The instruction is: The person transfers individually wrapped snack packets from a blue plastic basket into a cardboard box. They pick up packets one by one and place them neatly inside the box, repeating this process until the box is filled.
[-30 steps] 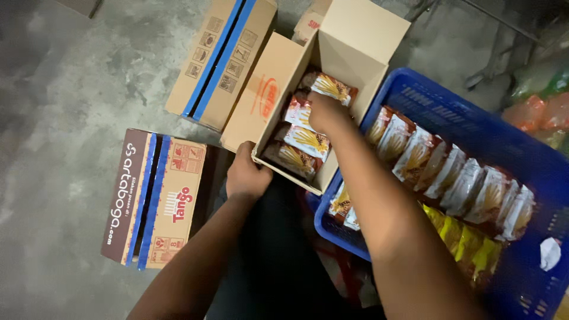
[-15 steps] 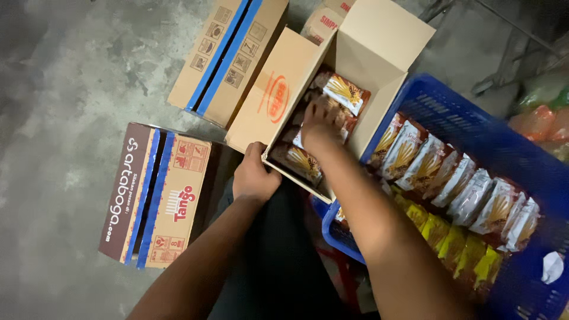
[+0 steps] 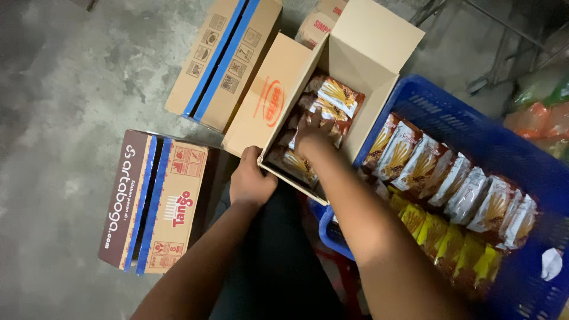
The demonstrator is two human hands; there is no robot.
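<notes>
An open cardboard box (image 3: 278, 104) rests tilted on my lap and holds several snack packets (image 3: 335, 98). My left hand (image 3: 250, 178) grips the box's near lower corner. Inside the box, my right hand (image 3: 313, 135) lies fingers down on the packets; whether it clasps one is hidden. To the right stands a blue plastic crate (image 3: 474, 136) lined with a row of brown and white snack packets (image 3: 450, 181) and, nearer me, yellow packets (image 3: 450, 243).
A closed brown and tan carton with blue stripes (image 3: 153, 201) lies on the concrete floor at left. Another sealed carton with blue tape (image 3: 222, 59) lies behind it. Metal legs (image 3: 498, 53) and bagged goods (image 3: 542, 112) are at the upper right.
My right hand has pushed deeper into the box, down onto the packets. My left hand stays on the box corner. The camera view has shifted slightly.
</notes>
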